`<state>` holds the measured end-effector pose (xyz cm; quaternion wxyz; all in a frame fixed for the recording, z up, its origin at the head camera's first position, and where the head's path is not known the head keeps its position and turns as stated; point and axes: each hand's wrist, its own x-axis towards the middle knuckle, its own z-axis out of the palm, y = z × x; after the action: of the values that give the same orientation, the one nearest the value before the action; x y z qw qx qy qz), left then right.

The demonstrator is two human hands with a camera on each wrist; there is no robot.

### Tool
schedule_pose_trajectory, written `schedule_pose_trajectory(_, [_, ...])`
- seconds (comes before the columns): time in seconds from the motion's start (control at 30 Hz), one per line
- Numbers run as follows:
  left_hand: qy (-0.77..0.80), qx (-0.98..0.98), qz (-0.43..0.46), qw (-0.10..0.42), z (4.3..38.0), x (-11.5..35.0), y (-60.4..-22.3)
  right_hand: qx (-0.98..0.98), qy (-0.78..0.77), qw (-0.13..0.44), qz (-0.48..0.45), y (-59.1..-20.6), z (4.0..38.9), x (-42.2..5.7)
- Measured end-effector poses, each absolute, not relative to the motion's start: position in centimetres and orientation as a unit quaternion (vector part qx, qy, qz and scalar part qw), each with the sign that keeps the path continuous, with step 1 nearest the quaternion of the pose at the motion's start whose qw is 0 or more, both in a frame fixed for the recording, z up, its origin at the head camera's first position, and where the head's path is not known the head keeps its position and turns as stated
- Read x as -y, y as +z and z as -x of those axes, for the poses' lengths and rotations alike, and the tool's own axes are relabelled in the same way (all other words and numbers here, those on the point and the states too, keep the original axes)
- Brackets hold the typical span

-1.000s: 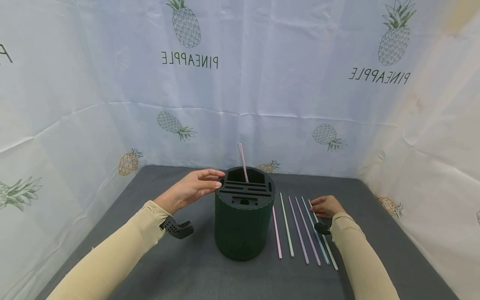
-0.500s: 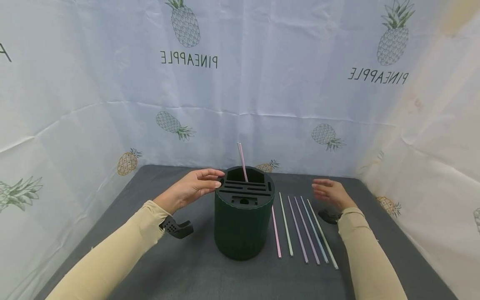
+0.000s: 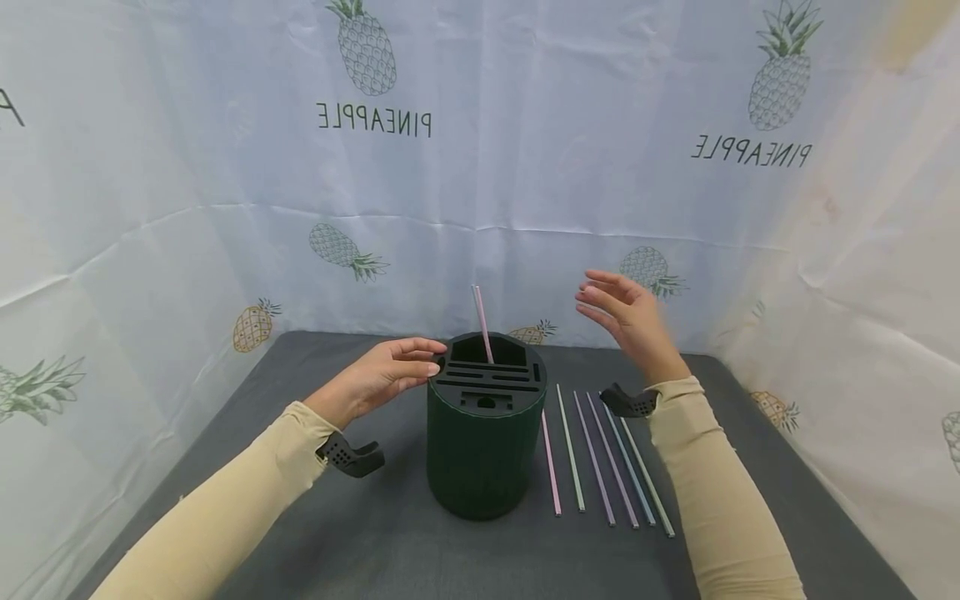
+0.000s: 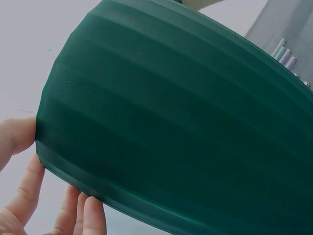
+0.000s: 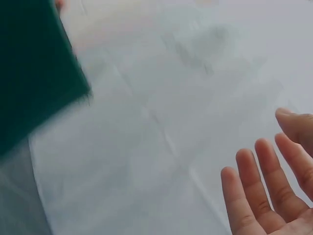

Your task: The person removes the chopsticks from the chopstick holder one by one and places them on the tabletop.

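Observation:
A dark green round desk organizer (image 3: pixel 480 458) with a black slotted top (image 3: pixel 491 379) stands upright on the table. My left hand (image 3: pixel 375 379) touches its left rim, the thumb at the top edge and the other fingertips along the side. The left wrist view is mostly filled by the organizer's ribbed green wall (image 4: pixel 171 107). Out of its rear compartment lean a pink stick (image 3: pixel 482 317) and a second thin stick close beside it. Raised above the table at right, my right hand (image 3: pixel 630 312) has its fingers spread apart and holds nothing.
Several thin pastel sticks, among them a green one (image 3: pixel 572 454) and a blue one (image 3: pixel 630 467), lie side by side on the dark grey table (image 3: pixel 322 533), right of the organizer. White pineapple-print cloth (image 3: pixel 480 167) encloses the back and sides.
My right hand has left the table beside the rightmost stick, then risen and moved left with nothing in it. My left hand stays at the organizer's rim.

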<state>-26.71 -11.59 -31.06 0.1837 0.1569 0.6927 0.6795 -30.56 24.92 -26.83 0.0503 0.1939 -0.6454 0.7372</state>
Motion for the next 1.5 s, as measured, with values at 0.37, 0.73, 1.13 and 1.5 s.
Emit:
schedule_pose_trajectory(0.37, [0.679, -0.692, -0.162, 0.182, 26.8, 11.7, -31.3, 0.692, 0.677, -0.01, -0.251, -25.4, 30.4, -18.0])
schedule_pose_trajectory(0.73, [0.681, -0.691, -0.158, 0.182, 26.7, 11.6, -31.3, 0.78, 0.57, -0.061, -0.251, -25.8, 31.1, -15.5])
schedule_pose_trajectory(1.13, [0.688, -0.687, -0.149, 0.183, 26.6, 11.6, -31.1, 0.802, 0.533, -0.1, -0.249, -25.7, 31.2, -14.3])
schedule_pose_trajectory(1.5, [0.684, -0.688, -0.154, 0.186, 26.7, 11.7, -31.1, 0.813, 0.516, -0.104, -0.249, -25.6, 30.8, -13.9])
